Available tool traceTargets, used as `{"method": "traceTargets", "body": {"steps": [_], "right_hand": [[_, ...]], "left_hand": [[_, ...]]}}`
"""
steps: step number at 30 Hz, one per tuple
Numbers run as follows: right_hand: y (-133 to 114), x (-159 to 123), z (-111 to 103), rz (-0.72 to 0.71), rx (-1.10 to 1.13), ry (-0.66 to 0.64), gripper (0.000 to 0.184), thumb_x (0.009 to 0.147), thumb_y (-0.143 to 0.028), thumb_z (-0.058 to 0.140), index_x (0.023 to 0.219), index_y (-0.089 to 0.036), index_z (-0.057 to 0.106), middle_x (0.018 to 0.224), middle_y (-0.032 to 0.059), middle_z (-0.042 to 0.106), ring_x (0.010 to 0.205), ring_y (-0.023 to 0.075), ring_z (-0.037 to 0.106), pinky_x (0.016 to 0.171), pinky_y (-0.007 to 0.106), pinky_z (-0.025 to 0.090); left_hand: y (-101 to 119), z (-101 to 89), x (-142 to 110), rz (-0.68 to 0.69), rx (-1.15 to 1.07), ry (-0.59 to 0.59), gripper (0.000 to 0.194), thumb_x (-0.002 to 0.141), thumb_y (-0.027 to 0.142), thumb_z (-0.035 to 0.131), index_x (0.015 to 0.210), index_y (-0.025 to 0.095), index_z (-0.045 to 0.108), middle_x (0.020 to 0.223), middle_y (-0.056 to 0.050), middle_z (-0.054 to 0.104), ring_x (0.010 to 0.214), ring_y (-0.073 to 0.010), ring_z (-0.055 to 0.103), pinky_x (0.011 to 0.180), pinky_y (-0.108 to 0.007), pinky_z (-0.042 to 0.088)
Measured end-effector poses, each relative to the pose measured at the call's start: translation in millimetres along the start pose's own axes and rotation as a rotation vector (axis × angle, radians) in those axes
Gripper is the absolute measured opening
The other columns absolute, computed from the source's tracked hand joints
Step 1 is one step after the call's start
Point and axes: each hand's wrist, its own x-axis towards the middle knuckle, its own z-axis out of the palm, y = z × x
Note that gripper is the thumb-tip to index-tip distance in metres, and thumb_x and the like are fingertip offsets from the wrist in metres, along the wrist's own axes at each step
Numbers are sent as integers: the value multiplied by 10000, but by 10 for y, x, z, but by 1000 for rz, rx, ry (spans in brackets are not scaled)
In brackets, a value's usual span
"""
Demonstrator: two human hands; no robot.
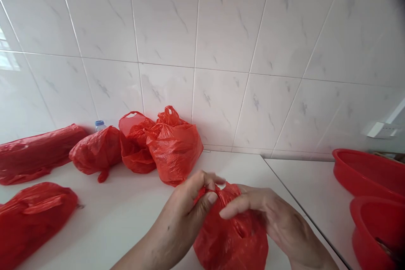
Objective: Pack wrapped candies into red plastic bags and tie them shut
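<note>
A filled red plastic bag (230,240) sits on the white counter (126,211) right in front of me. My left hand (193,200) pinches the bag's twisted top between thumb and fingers. My right hand (272,215) is closed on the other side of the bag's top, its fingers curled over the gathered plastic. Both hands meet at the bag's neck.
Several other red plastic bags lie along the tiled wall: a knotted one (174,145), an open one (134,141), a round one (95,149), a long one (38,152) and one at the near left (31,219). A bottle cap (99,124) shows behind. Two red basins (367,173) (376,228) stand right.
</note>
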Motion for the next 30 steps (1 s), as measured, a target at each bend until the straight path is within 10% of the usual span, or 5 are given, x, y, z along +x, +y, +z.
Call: {"method": "traceTargets", "body": {"steps": [4, 12, 19, 23, 30], "right_hand": [[-26, 52, 66, 200, -128, 130, 195, 827, -242, 543, 962, -270, 681, 759, -17, 577, 664, 120, 518, 636, 255, 436], [-30, 175, 182, 305, -231, 376, 339, 801, -191, 491, 1067, -283, 678, 871, -12, 687, 744, 143, 620, 695, 270, 499], [38, 191, 60, 167, 36, 393, 227, 829, -369, 559, 905, -204, 695, 904, 29, 666, 816, 164, 607, 760, 303, 485], [321, 324, -47, 265, -224, 631, 203, 813, -300, 537, 933, -215, 678, 948, 26, 677, 855, 178, 614, 770, 308, 472], [1224, 452, -239, 303, -512, 652, 267, 794, -184, 412, 848, -182, 674, 954, 67, 658, 845, 188, 610, 765, 320, 462]], "left_hand": [[3, 53, -25, -141, -92, -18, 184, 945, 290, 428, 779, 215, 447, 672, 49, 469, 608, -102, 428, 545, -201, 354], [-50, 92, 8, -119, 135, -10, 124, 861, 135, 488, 773, 221, 475, 664, 62, 542, 588, -101, 461, 540, -203, 348], [-40, 66, 18, 284, 411, 51, 156, 812, 60, 546, 749, 198, 510, 937, -38, 581, 871, -176, 560, 738, -299, 469], [-31, 116, -61, 470, 522, -52, 205, 811, 17, 514, 706, 191, 496, 944, -52, 586, 1072, -230, 523, 878, -355, 455], [-449, 195, -436, 550, 503, -395, 300, 920, 220, 458, 621, 204, 447, 682, 6, 541, 684, -142, 498, 678, -261, 442]]}}
